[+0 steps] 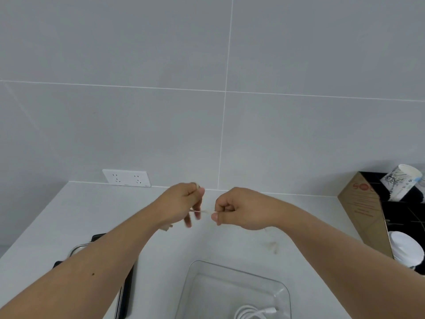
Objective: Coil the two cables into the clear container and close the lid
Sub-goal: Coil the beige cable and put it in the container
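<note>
Up near the wall, the left hand (184,203) and right hand (239,209) each pinch an end of a short stretch of pale cable (205,212) held between them. Below both hands sits the clear container (232,286), a coiled white cable (254,313) inside. A wall socket (126,178) lies beyond the left hand; a cardboard box (361,210) stands right of the right hand.

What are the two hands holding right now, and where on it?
Both hold the second cable, a thin pale stretch pulled between them: left hand with loops around its fingers, right hand pinching it between thumb and forefinger. Which part of its length cannot be told.
</note>
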